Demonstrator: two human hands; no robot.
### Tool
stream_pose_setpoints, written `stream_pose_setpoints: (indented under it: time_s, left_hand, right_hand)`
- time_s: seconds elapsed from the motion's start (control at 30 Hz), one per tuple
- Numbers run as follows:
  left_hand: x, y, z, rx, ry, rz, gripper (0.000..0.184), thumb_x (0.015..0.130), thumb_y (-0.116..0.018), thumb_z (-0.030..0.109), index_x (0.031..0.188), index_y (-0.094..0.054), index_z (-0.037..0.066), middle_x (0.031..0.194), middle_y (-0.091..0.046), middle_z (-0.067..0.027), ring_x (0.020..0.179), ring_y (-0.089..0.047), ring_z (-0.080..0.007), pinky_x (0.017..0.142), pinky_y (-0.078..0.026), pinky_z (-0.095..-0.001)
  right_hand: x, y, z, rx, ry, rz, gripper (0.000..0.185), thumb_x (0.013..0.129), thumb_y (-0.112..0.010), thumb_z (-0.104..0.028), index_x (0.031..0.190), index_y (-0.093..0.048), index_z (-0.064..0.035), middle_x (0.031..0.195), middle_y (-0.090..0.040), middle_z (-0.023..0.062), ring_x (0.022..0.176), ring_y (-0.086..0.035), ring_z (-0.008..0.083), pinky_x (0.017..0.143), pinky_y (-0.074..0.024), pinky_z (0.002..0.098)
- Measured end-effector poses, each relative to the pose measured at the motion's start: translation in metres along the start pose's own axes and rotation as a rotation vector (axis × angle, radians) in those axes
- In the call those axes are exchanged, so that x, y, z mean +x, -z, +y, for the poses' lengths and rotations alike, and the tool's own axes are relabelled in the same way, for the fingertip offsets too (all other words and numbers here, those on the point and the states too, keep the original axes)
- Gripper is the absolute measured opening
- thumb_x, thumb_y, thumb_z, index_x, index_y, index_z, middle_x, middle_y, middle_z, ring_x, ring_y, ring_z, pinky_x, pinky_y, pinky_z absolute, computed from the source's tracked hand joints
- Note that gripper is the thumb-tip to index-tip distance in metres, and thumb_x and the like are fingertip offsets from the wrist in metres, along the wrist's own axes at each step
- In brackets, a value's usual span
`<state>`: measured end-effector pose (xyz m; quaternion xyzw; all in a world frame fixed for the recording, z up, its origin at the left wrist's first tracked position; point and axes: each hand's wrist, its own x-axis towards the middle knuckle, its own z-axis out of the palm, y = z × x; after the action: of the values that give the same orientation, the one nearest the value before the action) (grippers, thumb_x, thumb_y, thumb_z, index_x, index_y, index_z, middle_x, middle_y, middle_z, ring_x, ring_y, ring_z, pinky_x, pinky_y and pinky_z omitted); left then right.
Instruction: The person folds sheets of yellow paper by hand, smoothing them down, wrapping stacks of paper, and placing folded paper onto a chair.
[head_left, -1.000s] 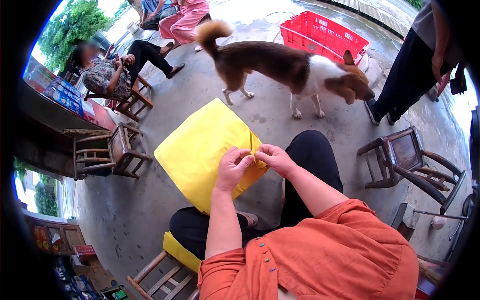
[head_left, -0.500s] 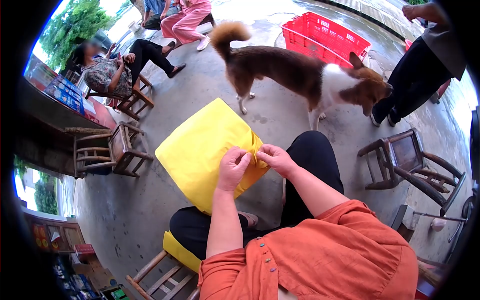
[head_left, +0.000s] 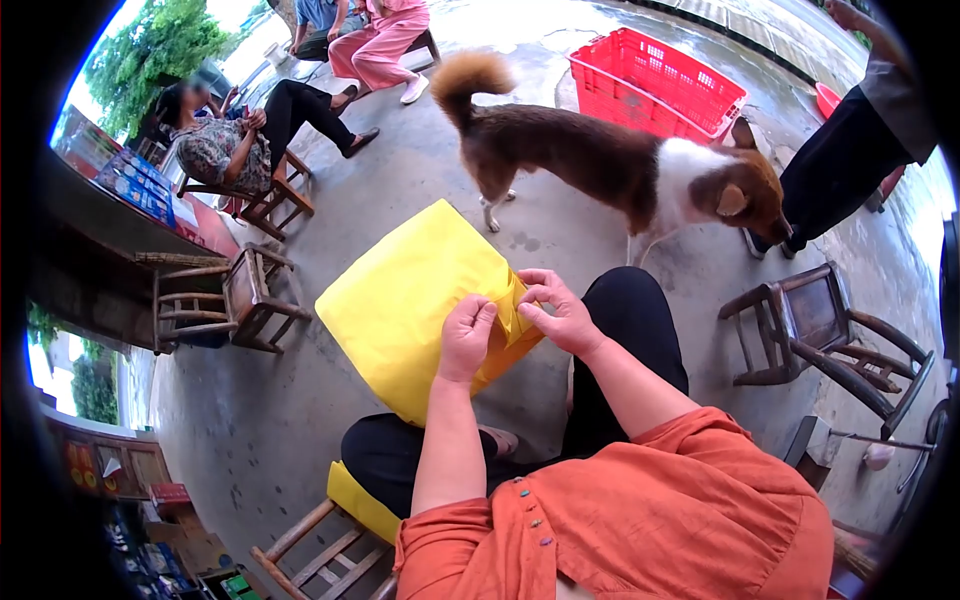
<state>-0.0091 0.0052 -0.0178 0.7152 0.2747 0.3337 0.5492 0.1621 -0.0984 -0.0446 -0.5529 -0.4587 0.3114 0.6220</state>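
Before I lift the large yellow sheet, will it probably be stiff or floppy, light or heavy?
The yellow sheet probably bends easily, since it is creased near the right hand. It may hold some shape, as its wide part spreads almost flat. It looks thin, so likely light.

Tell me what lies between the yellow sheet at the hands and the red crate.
In the head view, a brown-and-white dog stands between the yellow sheet and the red crate, with grey floor on the sheet's side.
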Motion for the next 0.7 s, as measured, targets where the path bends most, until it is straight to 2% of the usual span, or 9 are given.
stream_pose_setpoints:
  time_s: [0.1,0.2,0.53,0.63,0.7]
  left_hand:
    - [-0.0007,0.0005,-0.0004,0.001,0.01,-0.003,0.011,0.102,-0.06,0.008,0.093,-0.063,0.003,0.084,-0.058,0.0014,0.079,-0.051,-0.0091,0.073,-0.045,-0.0242]
    - [-0.0015,0.0008,-0.0047,-0.027,0.005,-0.002,0.01,0.104,-0.06,0.01,0.099,-0.065,0.004,0.089,-0.059,0.0047,0.084,-0.051,-0.0059,0.076,-0.045,-0.0211]
    - [-0.0013,0.0024,-0.0029,-0.022,0.006,0.0,0.009,0.104,-0.059,0.009,0.101,-0.065,0.003,0.089,-0.059,0.0051,0.083,-0.051,-0.0052,0.075,-0.045,-0.0205]
    - [-0.0013,0.003,-0.0038,0.011,0.011,0.004,0.01,0.104,-0.059,0.01,0.1,-0.065,0.003,0.088,-0.058,0.0053,0.082,-0.05,-0.0047,0.074,-0.044,-0.0202]
    - [-0.0011,0.0028,-0.0031,0.014,0.021,0.014,0.011,0.104,-0.057,0.01,0.099,-0.064,0.004,0.087,-0.057,0.0053,0.08,-0.049,-0.0044,0.072,-0.044,-0.0205]
  right_hand:
    - [-0.0012,-0.0063,0.0028,0.068,-0.023,-0.063,0.01,0.09,-0.072,-0.015,0.095,-0.072,-0.007,0.144,-0.047,0.0137,0.134,-0.046,0.029,0.114,-0.0367,0.0393]
    - [-0.001,-0.0071,0.0021,0.068,-0.032,-0.064,0.01,0.09,-0.072,-0.015,0.095,-0.071,-0.0063,0.144,-0.047,0.0137,0.134,-0.046,0.0288,0.114,-0.0366,0.0392]
    - [-0.001,-0.0075,0.0093,0.085,-0.031,-0.067,0.009,0.093,-0.069,-0.013,0.096,-0.068,-0.0049,0.146,-0.046,0.0142,0.134,-0.046,0.0275,0.113,-0.0381,0.0377]
    - [-0.0002,-0.0058,0.0044,0.102,-0.091,-0.047,0.011,0.094,-0.069,-0.016,0.095,-0.068,-0.0045,0.147,-0.045,0.0145,0.132,-0.048,0.027,0.111,-0.0394,0.0369]
    - [0.0011,-0.003,0.0064,0.123,-0.107,-0.033,0.018,0.095,-0.069,-0.021,0.101,-0.067,-0.0048,0.147,-0.045,0.0156,0.13,-0.05,0.0256,0.11,-0.0404,0.0356]
